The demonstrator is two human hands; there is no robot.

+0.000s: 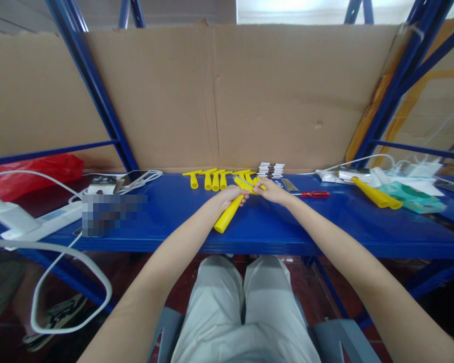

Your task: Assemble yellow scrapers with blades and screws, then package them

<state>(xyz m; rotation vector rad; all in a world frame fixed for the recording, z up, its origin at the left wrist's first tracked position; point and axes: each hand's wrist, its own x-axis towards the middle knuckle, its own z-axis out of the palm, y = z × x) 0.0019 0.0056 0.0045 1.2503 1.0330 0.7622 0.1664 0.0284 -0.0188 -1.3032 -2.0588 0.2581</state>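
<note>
My left hand (235, 195) is closed round the handle of a yellow plastic tool (227, 215), whose wide end points down toward the front edge of the blue table (181, 222). At the tool's upper end, my right hand (267, 189) has its fingers pressed together on its head; a thin metal strip shows there, its details too small to tell. Several similar yellow pieces (208, 180) stand in a row behind my left hand. Just right of my right hand lie some thin metal strips (289, 184) and a red-handled screwdriver (315, 194).
White packets (271, 170) are stacked near the cardboard wall (249, 91). Two more yellow pieces (376, 195) and a green packet (414, 196) lie at the right. At the left are a power strip (53, 222), cables and a red bag (34, 174). Blue posts frame the table.
</note>
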